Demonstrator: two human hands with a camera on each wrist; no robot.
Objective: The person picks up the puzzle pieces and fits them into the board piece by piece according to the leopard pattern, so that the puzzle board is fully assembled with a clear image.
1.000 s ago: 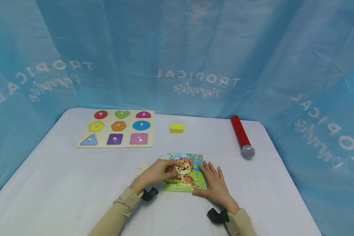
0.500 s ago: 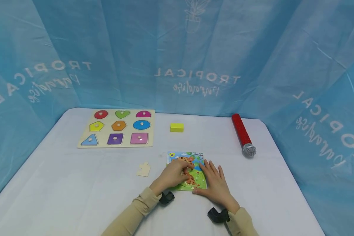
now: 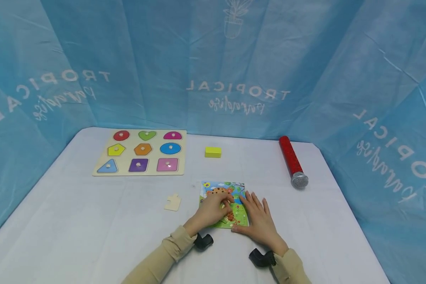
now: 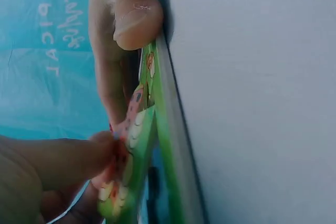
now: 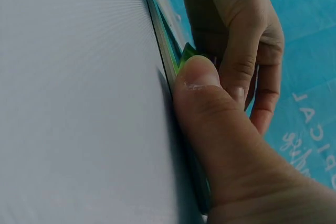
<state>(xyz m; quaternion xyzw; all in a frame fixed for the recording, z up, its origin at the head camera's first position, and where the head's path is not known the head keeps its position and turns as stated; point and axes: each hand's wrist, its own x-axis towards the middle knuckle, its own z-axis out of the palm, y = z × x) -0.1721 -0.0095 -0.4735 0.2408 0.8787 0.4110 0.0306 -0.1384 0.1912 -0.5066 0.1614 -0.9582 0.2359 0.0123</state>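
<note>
The leopard puzzle board [image 3: 239,221] lies flat near the front middle of the table in the head view. My left hand [image 3: 211,209] is over its left and middle part, hiding much of the picture. Between thumb and fingers it pinches a spotted puzzle piece [image 4: 134,158], tilted up from the board with one edge raised in the left wrist view. My right hand [image 3: 260,223] rests along the board's right edge, fingers spread, its thumb [image 5: 202,93] at the near corner. A pale, blank-faced loose puzzle piece [image 3: 172,202] lies left of the board.
At the back left is a wooden peg board [image 3: 152,157] of coloured shapes. A yellow block [image 3: 213,152] sits behind the puzzle. Back right lies a red microphone [image 3: 292,159]. A blue curtain [image 3: 156,71] surrounds the white table [image 3: 103,221].
My left hand has moved right across the puzzle board, from its left side toward the middle, uncovering the loose piece. My right hand has stayed at the board's right edge.
</note>
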